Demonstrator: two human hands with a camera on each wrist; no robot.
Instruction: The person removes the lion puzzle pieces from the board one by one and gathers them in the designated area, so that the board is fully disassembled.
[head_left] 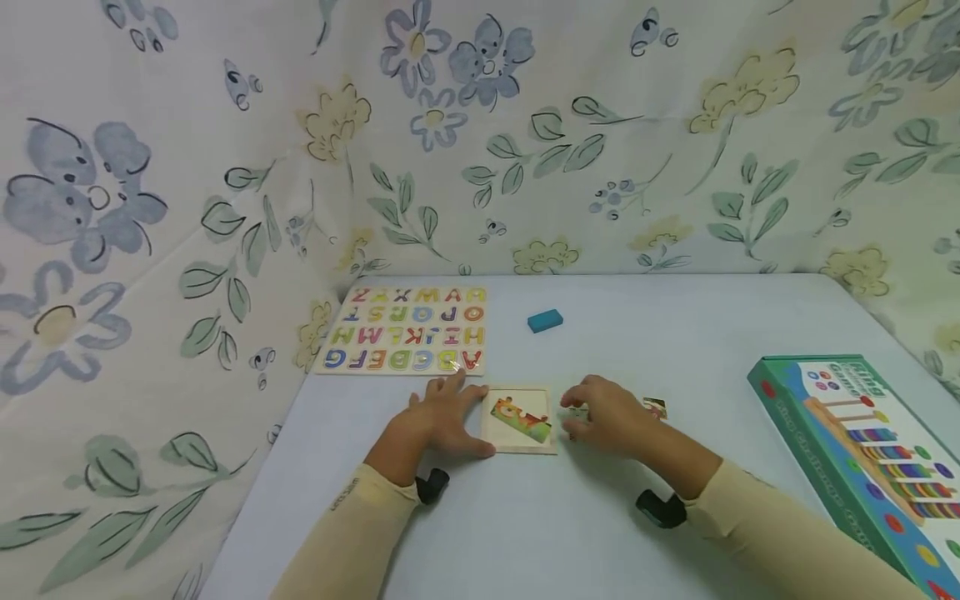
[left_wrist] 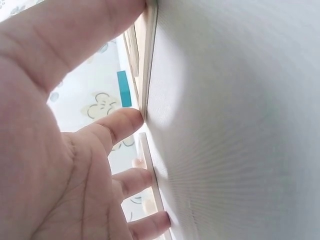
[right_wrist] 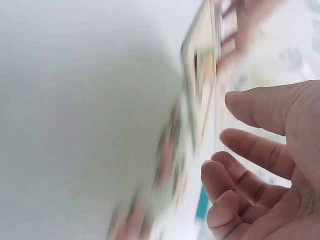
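A small square wooden puzzle tray [head_left: 501, 435] lies on the white table, with joined picture pieces [head_left: 522, 418] of an orange animal on green set diagonally inside it. My left hand [head_left: 438, 417] touches the tray's left side, thumb by the near corner and index fingertip by the far one, fingers spread. To the tray's right, my right hand [head_left: 611, 417] hovers over a loose puzzle piece [head_left: 577, 412], mostly hidden by the fingers. Thumb and fingertips stand apart with nothing between them in the right wrist view. Beyond that hand lies another puzzle piece [head_left: 655, 407].
An alphabet board [head_left: 408, 327] with colourful letters lies at the back left, close to the left fingertips. Behind the tray is a blue block [head_left: 545, 321]. A green game box [head_left: 817, 450] occupies the right side. Floral cloth [head_left: 480, 167] hangs behind the table.
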